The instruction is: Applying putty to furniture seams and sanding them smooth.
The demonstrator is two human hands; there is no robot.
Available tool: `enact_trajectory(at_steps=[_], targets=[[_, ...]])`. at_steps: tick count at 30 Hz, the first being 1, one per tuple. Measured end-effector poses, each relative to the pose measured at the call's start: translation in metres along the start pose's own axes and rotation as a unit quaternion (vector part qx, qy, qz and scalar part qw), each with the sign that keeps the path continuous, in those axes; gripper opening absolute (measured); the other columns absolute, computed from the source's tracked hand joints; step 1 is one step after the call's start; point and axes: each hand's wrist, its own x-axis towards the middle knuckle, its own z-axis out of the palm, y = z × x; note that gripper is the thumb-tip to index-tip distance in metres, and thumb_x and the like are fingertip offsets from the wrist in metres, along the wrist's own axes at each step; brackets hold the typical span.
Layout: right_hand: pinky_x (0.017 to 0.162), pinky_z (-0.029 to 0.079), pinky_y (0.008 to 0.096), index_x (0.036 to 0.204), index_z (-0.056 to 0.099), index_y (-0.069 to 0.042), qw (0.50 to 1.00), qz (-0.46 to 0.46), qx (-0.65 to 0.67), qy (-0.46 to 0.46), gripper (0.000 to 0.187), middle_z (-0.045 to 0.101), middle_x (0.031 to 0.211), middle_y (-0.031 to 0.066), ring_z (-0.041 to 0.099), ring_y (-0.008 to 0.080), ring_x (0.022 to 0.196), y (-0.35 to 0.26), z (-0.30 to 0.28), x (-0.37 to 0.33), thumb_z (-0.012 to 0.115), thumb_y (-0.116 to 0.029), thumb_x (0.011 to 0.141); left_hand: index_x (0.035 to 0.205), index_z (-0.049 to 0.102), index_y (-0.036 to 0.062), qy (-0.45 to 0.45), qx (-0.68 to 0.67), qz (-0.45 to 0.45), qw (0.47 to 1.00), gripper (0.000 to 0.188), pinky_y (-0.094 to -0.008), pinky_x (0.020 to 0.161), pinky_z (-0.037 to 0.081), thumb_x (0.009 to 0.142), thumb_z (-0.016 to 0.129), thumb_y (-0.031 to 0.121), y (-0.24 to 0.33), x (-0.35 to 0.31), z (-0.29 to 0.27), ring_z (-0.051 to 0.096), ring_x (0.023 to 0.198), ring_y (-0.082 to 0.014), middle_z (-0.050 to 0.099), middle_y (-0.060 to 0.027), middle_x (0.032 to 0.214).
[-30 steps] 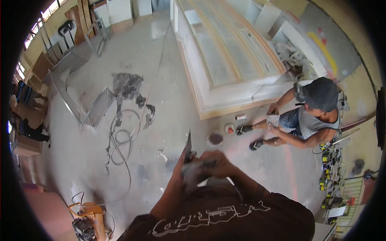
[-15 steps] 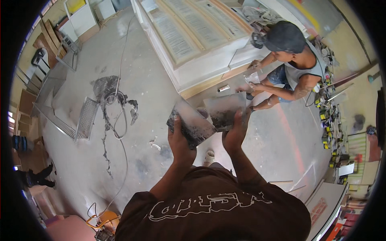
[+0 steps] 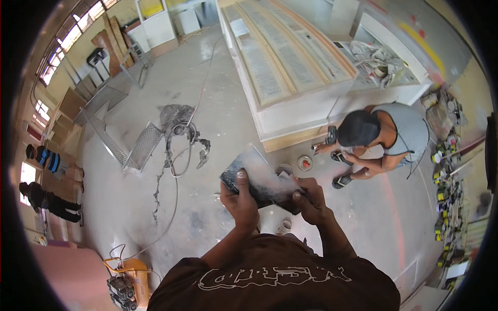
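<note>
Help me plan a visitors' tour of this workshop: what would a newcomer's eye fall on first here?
Probably the smudged sheets held in the left hand and right hand, near the centre. Beyond them a big white box fills the upper middle, a person in a dark cap hunched low at its lower right. A dark patch marks the grey floor at left.

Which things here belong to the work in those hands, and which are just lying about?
In hand:
- smeared sheet, held by the left hand
- second sheet, held by the right hand

Apparently just lying about:
- hose
- perforated metal panel
- orange tank
</note>
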Motion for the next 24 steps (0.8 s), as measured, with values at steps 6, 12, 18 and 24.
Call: enact_trajectory(at_steps=[6, 12, 18, 24], targets=[[0.081, 0.049, 0.0311, 0.131, 0.055, 0.0, 0.983, 0.062, 0.018, -0.172, 0.037, 0.064, 0.102, 0.0103, 0.061, 0.0173, 0.093, -0.002, -0.002, 0.028, 0.058, -0.017, 0.098, 0.113, 0.062, -0.002, 0.068, -0.102, -0.031, 0.992, 0.024, -0.026, 0.08, 0.049, 0.099, 0.064, 0.019, 0.025, 0.02, -0.019, 0.06, 0.087, -0.0092, 0.068, -0.0038, 0.1], [0.079, 0.043, 0.0253, 0.129, 0.055, 0.001, 0.959, 0.111, 0.253, 0.068, 0.034, 0.054, 0.089, 0.0001, 0.051, 0.0093, 0.085, 0.024, 0.018, 0.035, 0.056, -0.014, 0.099, 0.108, 0.065, -0.0008, -0.062, 0.093, -0.062, 0.992, 0.022, -0.0234, 0.076, 0.048, 0.098, 0.066, 0.019, 0.017, 0.0, -0.036, 0.057, 0.085, -0.0056, 0.068, -0.0008, 0.095], [0.091, 0.046, 0.0301, 0.133, 0.055, -0.001, 0.975, 0.12, 0.06, -0.177, 0.035, 0.061, 0.121, 0.0096, 0.055, 0.0135, 0.105, -0.009, 0.021, 0.036, 0.054, -0.014, 0.101, 0.114, 0.06, 0.0034, 0.122, -0.077, -0.004, 0.99, 0.025, -0.0294, 0.076, 0.052, 0.098, 0.066, 0.023, 0.029, 0.02, -0.049, 0.062, 0.083, -0.0118, 0.066, -0.0038, 0.098], [0.102, 0.046, 0.0419, 0.148, 0.035, -0.006, 0.923, 0.064, 0.312, 0.216, 0.046, 0.056, 0.131, 0.0101, 0.056, 0.0241, 0.121, 0.012, 0.041, 0.043, 0.044, -0.024, 0.107, 0.122, 0.057, 0.0052, 0.098, -0.265, -0.209, 0.936, 0.038, -0.0372, 0.084, 0.056, 0.1, 0.06, 0.035, 0.021, 0.015, -0.041, 0.066, 0.096, -0.0214, 0.065, -0.0071, 0.108]])
